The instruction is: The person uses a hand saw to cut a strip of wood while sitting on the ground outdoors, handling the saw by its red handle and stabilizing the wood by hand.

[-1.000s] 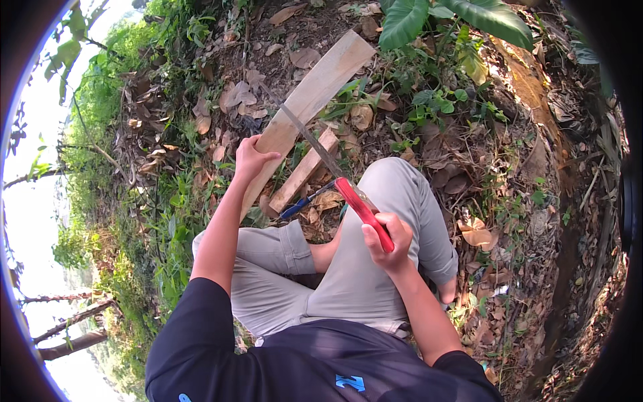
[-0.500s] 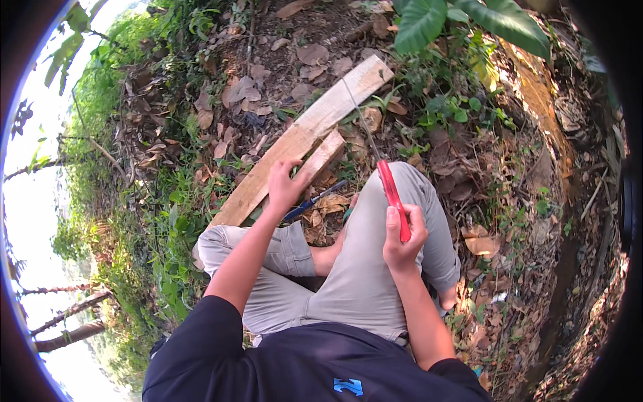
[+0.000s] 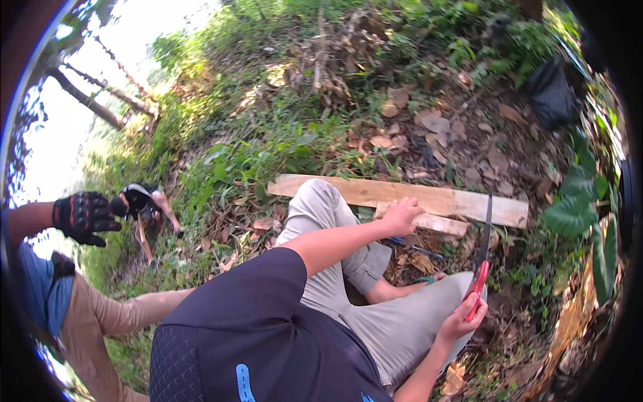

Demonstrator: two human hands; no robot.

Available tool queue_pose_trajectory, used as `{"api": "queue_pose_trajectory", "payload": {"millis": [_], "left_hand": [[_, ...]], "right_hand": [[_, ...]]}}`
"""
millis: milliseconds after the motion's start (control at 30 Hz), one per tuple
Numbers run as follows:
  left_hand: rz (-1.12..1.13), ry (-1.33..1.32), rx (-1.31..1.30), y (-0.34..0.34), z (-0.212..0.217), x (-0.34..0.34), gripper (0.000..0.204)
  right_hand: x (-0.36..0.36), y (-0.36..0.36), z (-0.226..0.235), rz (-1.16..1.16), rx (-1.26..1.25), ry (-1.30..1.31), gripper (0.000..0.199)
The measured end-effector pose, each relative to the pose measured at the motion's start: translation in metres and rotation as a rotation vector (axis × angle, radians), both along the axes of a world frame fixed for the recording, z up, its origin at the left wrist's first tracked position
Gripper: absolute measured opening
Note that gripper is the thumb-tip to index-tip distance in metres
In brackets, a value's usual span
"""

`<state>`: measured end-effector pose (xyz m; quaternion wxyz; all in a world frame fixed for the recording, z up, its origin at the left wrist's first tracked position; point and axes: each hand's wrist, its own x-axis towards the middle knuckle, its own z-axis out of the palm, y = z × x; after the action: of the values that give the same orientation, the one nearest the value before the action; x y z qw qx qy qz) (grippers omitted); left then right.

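Note:
I sit on leaf-strewn ground with my knees bent. My left hand (image 3: 402, 216) grips the near end of a short wooden board (image 3: 435, 223). That board lies against a longer pale plank (image 3: 375, 192) stretched across the ground beyond my knee. My right hand (image 3: 461, 323) is closed on the red handle of a saw-like blade (image 3: 483, 246). It holds the blade upright beside my right leg, with the dark tip near the long plank's right end.
At the left stands another person in tan trousers (image 3: 100, 315) with black gloved hands (image 3: 84, 216), one on a wooden-handled tool (image 3: 143, 238). A black bag (image 3: 552, 94) lies at the upper right. Big green leaves (image 3: 576, 214) and dry leaves surround me.
The view has swung left, bringing the other person into sight. My left hand shifted from the long plank to the short board. My right hand lowered, still holding the red-handled blade upright.

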<state>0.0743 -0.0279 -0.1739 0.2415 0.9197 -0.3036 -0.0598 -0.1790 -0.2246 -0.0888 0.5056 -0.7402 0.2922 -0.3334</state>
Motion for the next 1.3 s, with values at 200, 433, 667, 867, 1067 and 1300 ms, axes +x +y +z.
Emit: {"api": "queue_pose_trajectory", "payload": {"millis": [200,433,667,867,1067,1300], "left_hand": [[0.148,-0.012,-0.170,0.071,0.066,-0.003,0.053],[0.548,-0.397,-0.484,0.189,0.143,-0.011,0.055],[0.939,-0.630,-0.461,0.337,0.203,-0.068,0.052],[1.124,-0.902,-0.336,0.425,0.218,-0.142,0.048],[1.178,-0.994,-0.317,0.470,0.245,-0.189,0.048],[1.157,-1.141,-0.218,0.490,0.265,-0.202,0.049]], "right_hand": [[0.082,-0.051,0.004,0.452,-0.491,0.247,0.028],[0.123,-0.034,-0.059,0.723,-0.934,0.523,0.039],[0.124,-0.048,-0.063,0.727,-0.751,0.930,0.039],[0.122,-0.042,-0.055,0.720,-0.712,0.938,0.037],[0.121,-0.039,-0.052,0.724,-0.702,0.949,0.042],[0.120,-0.039,-0.052,0.725,-0.691,0.887,0.036]]}}
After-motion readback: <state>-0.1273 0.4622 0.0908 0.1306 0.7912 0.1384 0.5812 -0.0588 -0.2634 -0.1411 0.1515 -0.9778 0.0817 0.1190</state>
